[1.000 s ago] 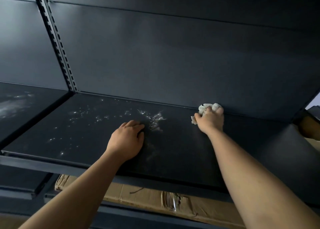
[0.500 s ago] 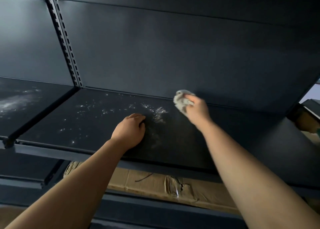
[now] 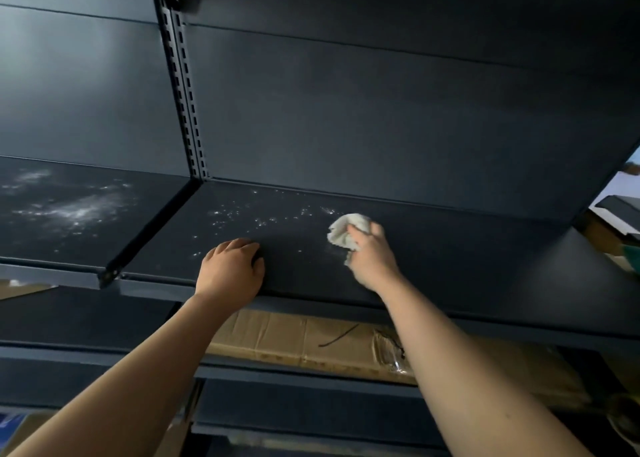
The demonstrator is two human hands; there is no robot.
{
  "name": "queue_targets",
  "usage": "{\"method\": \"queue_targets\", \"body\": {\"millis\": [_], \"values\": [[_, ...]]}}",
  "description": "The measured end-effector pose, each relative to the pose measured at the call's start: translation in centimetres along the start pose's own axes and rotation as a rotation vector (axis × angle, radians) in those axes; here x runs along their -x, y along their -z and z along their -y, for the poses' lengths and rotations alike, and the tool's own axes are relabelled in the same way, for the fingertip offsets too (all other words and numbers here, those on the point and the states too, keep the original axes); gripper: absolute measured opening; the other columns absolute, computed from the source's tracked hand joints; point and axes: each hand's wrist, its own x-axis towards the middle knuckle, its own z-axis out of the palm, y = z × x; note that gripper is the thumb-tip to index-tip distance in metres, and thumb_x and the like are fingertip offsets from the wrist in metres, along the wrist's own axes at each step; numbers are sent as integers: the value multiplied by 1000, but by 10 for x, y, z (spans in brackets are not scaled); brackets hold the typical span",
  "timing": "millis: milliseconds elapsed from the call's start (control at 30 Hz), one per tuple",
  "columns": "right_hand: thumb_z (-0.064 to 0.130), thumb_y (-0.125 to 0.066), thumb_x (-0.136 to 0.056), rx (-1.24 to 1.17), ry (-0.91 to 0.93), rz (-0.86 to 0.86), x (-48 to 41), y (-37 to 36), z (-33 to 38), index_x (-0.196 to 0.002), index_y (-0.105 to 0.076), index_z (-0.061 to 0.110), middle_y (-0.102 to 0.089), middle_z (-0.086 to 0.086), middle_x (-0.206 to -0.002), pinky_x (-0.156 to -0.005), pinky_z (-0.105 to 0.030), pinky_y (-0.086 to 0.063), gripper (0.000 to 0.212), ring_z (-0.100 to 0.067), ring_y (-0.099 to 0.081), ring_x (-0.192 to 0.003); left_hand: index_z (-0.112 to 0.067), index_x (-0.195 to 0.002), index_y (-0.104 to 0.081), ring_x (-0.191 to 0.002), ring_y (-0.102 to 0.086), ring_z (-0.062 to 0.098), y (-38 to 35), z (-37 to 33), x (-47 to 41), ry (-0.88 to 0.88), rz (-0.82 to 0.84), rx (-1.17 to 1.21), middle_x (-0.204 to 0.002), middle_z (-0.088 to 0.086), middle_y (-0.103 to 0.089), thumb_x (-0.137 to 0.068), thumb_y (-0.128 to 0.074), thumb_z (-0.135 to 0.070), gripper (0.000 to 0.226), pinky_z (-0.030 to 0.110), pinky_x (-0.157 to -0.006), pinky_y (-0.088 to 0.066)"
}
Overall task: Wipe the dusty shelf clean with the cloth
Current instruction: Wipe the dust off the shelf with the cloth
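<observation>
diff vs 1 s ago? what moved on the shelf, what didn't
The right hand, gripping the crumpled white cloth, swept left from the back wall along the dark metal shelf and forward into the white dust specks; the smear beside the left hand looks wiped away. Nothing was let go. The left hand stayed flat on the shelf; the dust further left remains.
</observation>
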Motion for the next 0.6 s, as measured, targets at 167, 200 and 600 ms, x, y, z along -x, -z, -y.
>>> {"method": "queue_targets", "body": {"millis": [167,200,600], "values": [[-12,-48,-81,-261,15,-125,20,18,48,-122,-63,14,-57,-3,-113,-59,1,-39,51,-15,-55,-90,-14,-136,-49,-134,-38,27,9,31,4,-92,68,81,-145,4,-44,-95,-44,-31,44,36,-113,-28],[-12,-51,-80,-213,2,-212,22,28,40,-118,-65,15,-59,-3,-108,-54,2,-37,49,-15,-56,-85,-14,-137,-48,-135,-36,27,9,35,4,-116,90,96,-147,5,-42,-96,-44,-31,45,35,-114,-26],[16,-53,-88,114,-204,-224,76,-19,31,-142,-39,28,-32,-7,-143,-101,-40,-43,57,-31,-48,-119,-10,-142,-39,-140,-25,27,15,40,0,-179,206,139,-153,8,-31,-97,-40,-29,48,33,-117,-16]]}}
